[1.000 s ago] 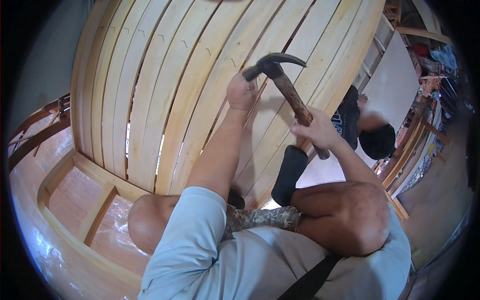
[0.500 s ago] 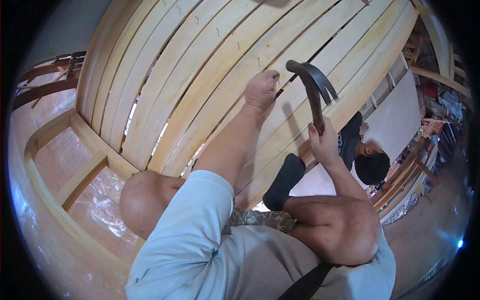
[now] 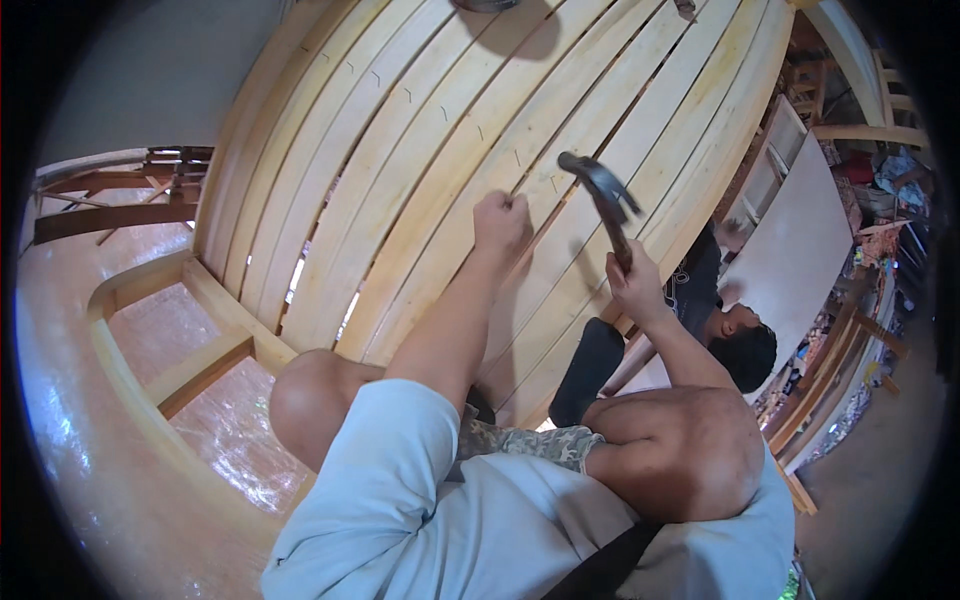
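Observation:
My right hand (image 3: 636,284) grips the handle of a claw hammer (image 3: 606,200), whose dark steel head is raised over the slats. My left hand (image 3: 502,232) is closed in a fist just above the pale wooden slats (image 3: 430,190); what it holds, if anything, is hidden. A thin nail (image 3: 554,184) stands up from a slat to the right of my fist, below the hammer head. Several more nails, among them a bent-looking one (image 3: 517,157), stick up in a slanting row toward the upper left.
A curved wooden frame (image 3: 130,340) lies at the left on the shiny floor. Another person (image 3: 735,330) in a dark shirt is close by on the right, beside a pale flat panel (image 3: 800,230). A dark round object (image 3: 487,4) rests on the slats' far end. My dark-socked foot (image 3: 588,370) is on the near slats.
My left fist has drawn back from the slat, and a standing nail now shows where its fingers were. The hammer has moved slightly left and lower. The view has shifted.

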